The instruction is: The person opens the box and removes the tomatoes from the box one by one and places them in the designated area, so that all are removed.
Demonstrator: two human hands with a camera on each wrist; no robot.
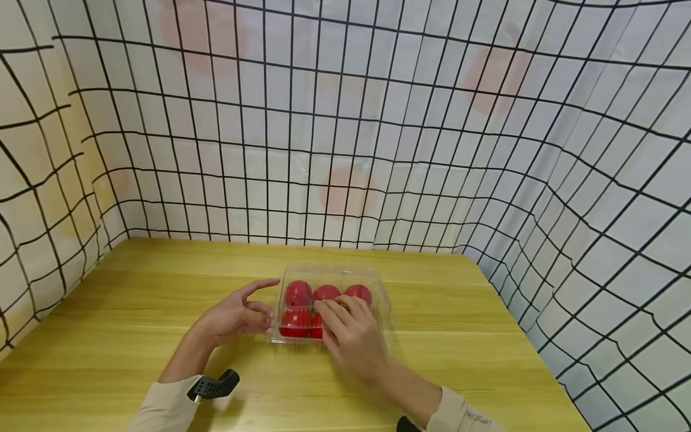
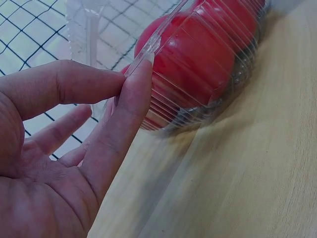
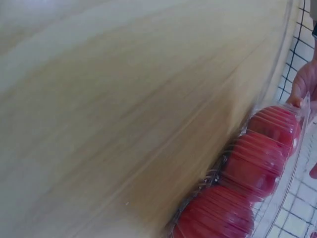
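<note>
A clear plastic clamshell box (image 1: 276,336) stands on the table with red tomatoes (image 1: 298,293) inside, in a back row and a front row. At the box's left side, my left hand (image 1: 237,317) pinches the thin rim between thumb and a finger; the left wrist view shows this pinch close up, with a ribbed wall below it. My right hand (image 1: 357,339) reaches over the front row from the right, fingers slightly bent downward, hiding part of the tomatoes. In the right wrist view only bits of its fingertips (image 3: 313,171) show at the right edge, beyond the rim.
The wooden table (image 1: 464,360) extends around the box on all sides. White sheeting behind a black wire grid (image 1: 302,138) closes off the back and both sides. Faint reddish patches show through the sheet. A black wrist device (image 1: 216,386) is on the left sleeve.
</note>
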